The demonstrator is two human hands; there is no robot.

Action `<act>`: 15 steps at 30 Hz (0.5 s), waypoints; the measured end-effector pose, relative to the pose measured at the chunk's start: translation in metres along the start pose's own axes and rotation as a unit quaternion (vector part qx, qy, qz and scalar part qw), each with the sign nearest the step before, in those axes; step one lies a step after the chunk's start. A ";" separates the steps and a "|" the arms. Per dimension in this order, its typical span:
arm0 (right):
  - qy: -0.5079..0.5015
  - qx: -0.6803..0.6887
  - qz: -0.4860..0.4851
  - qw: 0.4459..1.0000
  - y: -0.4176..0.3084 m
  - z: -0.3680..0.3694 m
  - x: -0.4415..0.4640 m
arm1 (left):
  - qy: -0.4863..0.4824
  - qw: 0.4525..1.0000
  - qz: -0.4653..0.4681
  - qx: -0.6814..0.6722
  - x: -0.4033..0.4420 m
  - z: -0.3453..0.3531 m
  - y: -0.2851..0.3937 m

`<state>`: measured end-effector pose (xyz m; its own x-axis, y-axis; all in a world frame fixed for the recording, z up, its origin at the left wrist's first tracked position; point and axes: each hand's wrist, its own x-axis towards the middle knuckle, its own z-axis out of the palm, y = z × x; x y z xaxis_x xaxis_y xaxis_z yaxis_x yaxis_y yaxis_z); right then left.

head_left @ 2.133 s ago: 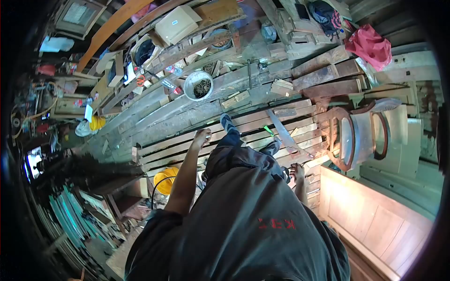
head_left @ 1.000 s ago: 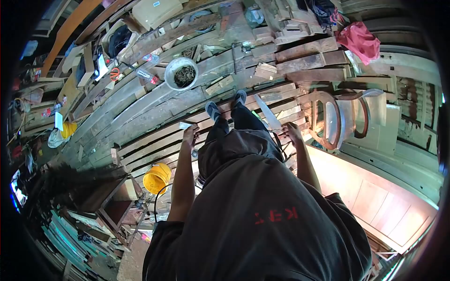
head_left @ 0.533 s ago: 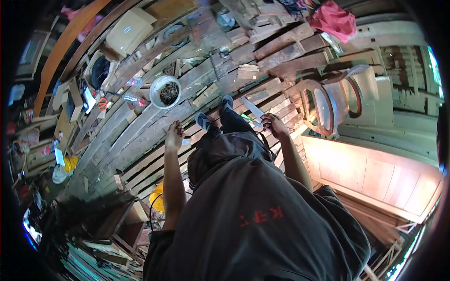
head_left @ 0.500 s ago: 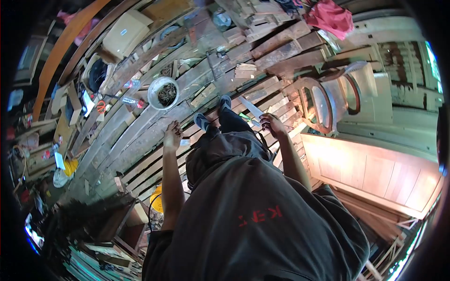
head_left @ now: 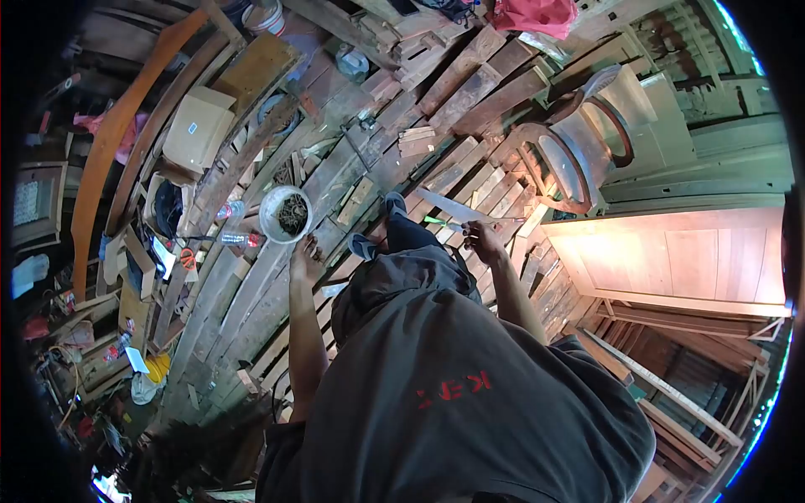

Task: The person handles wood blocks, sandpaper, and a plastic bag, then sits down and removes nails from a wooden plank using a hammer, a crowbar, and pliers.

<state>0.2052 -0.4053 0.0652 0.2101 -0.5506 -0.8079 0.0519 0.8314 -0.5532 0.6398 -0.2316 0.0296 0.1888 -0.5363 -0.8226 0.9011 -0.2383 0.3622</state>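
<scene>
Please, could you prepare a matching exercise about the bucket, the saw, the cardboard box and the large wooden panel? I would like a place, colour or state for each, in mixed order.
Column 1
1. bucket
2. saw
3. cardboard box
4. wooden panel

Column 2
A. brightly lit, toward the right side of the picture
B. tan, with a small label
C. holding dark pieces
D. just beyond the right hand

Pairs: 1-C, 2-D, 3-B, 4-A
</scene>
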 end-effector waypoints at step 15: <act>-0.014 -0.010 -0.066 0.998 -0.045 0.060 0.024 | -0.034 0.998 0.041 -0.034 -0.002 -0.013 0.029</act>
<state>0.2665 -0.4517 0.0832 0.2298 -0.6527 -0.7219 0.0607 0.7499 -0.6587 0.6701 -0.2267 0.0363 0.2383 -0.6067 -0.7584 0.9087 -0.1363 0.3946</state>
